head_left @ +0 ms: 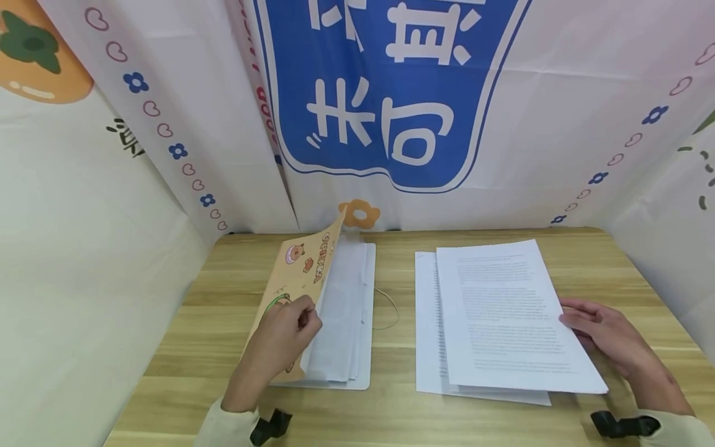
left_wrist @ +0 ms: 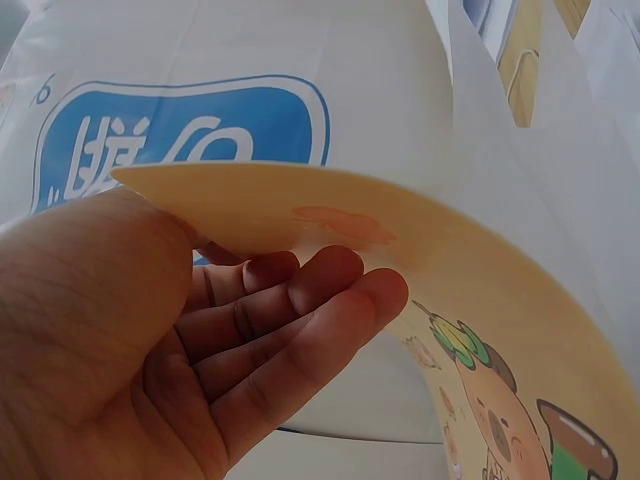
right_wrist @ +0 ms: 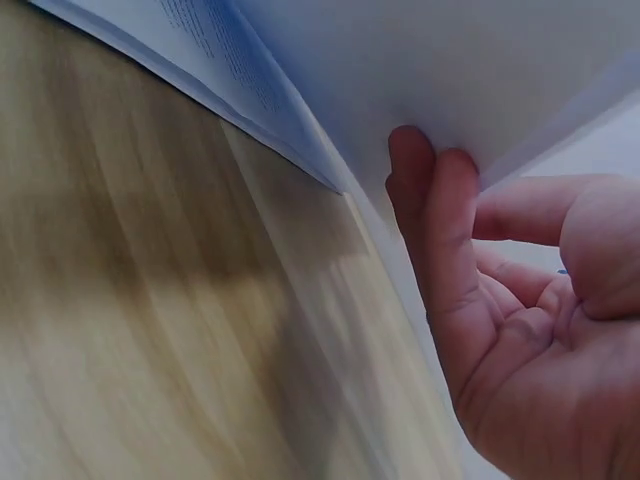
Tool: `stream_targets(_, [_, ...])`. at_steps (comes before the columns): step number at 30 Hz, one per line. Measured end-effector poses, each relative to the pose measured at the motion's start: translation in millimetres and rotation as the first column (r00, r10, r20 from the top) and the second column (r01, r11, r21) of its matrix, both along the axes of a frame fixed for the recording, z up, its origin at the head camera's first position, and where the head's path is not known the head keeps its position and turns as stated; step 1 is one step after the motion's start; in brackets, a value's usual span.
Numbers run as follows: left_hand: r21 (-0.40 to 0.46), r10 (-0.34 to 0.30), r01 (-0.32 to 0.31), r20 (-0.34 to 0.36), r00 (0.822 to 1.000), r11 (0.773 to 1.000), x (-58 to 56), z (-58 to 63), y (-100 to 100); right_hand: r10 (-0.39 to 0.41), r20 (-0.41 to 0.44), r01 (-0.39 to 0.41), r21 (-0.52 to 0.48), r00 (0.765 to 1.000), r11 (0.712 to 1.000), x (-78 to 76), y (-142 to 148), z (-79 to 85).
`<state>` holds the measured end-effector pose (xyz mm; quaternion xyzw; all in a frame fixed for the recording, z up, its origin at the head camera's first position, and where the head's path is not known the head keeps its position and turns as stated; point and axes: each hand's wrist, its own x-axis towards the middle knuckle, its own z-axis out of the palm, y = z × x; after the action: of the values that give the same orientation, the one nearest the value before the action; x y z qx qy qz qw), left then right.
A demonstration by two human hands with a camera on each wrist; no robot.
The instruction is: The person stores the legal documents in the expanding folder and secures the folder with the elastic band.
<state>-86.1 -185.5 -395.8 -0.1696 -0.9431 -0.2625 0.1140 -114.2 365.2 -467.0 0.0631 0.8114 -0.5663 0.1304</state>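
Observation:
My left hand (head_left: 283, 329) grips the free edge of a tan folder cover (head_left: 296, 273) printed with cartoon capybaras. That cover (left_wrist: 330, 205) is lifted and bends in a curve over the fingertips in the left wrist view. Under it, whitish sheets (head_left: 335, 335) lie in the folder. On the right side, my right hand (head_left: 609, 338) pinches the right edge of a printed paper sheet (head_left: 503, 310), thumb on top and fingers beneath. From below, the right wrist view shows fingers (right_wrist: 455, 220) against the raised paper's underside (right_wrist: 340, 60).
More printed sheets (head_left: 427, 323) lie on the wooden table (head_left: 391, 360) beneath the held one, sticking out at its left. A thin cord loop (head_left: 398, 310) extends from the folder's right side. Printed cloth (head_left: 536, 155) hangs behind the table and along both sides.

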Motion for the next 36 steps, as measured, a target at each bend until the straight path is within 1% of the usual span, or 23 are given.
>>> stream_targets(4, [0.010,-0.004,0.004,0.010,1.000,1.000,0.9,-0.4,-0.4,-0.003,0.006,0.004,-0.062,1.000,0.998,0.6,-0.1,-0.9])
stream_targets(8, [0.016,-0.004,0.004,0.014,1.000,1.000,2.3,-1.2,-1.3,0.009,0.003,-0.009,-0.101,1.000,0.995,1.5,0.8,-3.0])
stream_targets(12, [0.017,-0.004,0.004,0.012,1.000,1.000,2.6,-1.6,-1.8,0.014,-0.010,-0.015,-0.091,1.000,0.996,2.9,-0.8,-1.7])
stream_targets(14, [0.016,-0.004,0.004,0.008,1.000,1.000,2.3,-1.6,-1.9,0.016,-0.017,-0.017,-0.040,1.000,0.999,3.8,-2.0,1.0])
stream_targets(16, [0.014,-0.005,0.005,0.005,1.000,1.000,2.0,-1.5,-2.0,0.022,-0.031,-0.021,0.052,0.999,0.998,4.6,-3.5,4.9])
stream_targets(19, [0.009,-0.003,0.003,0.000,1.000,1.000,1.9,-1.3,-2.3,0.036,-0.054,-0.025,0.188,0.998,0.982,4.8,-5.9,10.9])
stream_targets(20, [0.009,-0.002,0.002,0.000,1.000,1.000,2.1,-1.3,-2.3,0.039,-0.063,-0.025,0.216,0.997,0.976,4.8,-6.8,12.5])
stream_targets(22, [0.009,0.000,0.000,0.000,1.000,1.000,2.4,-1.1,-2.3,0.042,-0.080,-0.023,0.224,0.996,0.974,4.7,-8.5,14.1])
stream_targets(24, [0.010,0.000,0.000,0.001,1.000,1.000,2.5,-1.0,-2.4,0.037,-0.097,-0.021,0.166,0.995,0.986,4.6,-9.3,13.0])
stream_targets(26, [0.008,-0.002,0.002,-0.005,1.000,1.000,2.2,-1.0,-2.4,0.033,-0.109,-0.024,0.085,0.993,0.996,4.2,-9.8,11.4])
stream_targets(28, [0.003,-0.002,0.002,-0.015,1.000,1.000,1.7,-1.1,-2.4,0.027,-0.112,-0.027,-0.002,0.993,1.000,3.5,-10.2,9.8])
stream_targets(30, [-0.002,0.000,0.000,-0.022,1.000,1.000,1.3,-1.1,-2.4,0.033,-0.110,-0.042,-0.079,0.993,0.996,2.1,-11.1,8.3])
stream_targets(33, [-0.003,0.002,-0.002,-0.025,1.000,1.000,1.2,-1.0,-2.5,0.047,-0.101,-0.062,-0.150,0.994,0.987,-0.3,-15.1,7.1])
stream_targets(36, [0.001,0.002,-0.002,-0.026,1.000,1.000,1.2,-0.8,-2.3,0.071,-0.088,-0.085,-0.175,0.994,0.981,-3.2,-22.2,5.9])
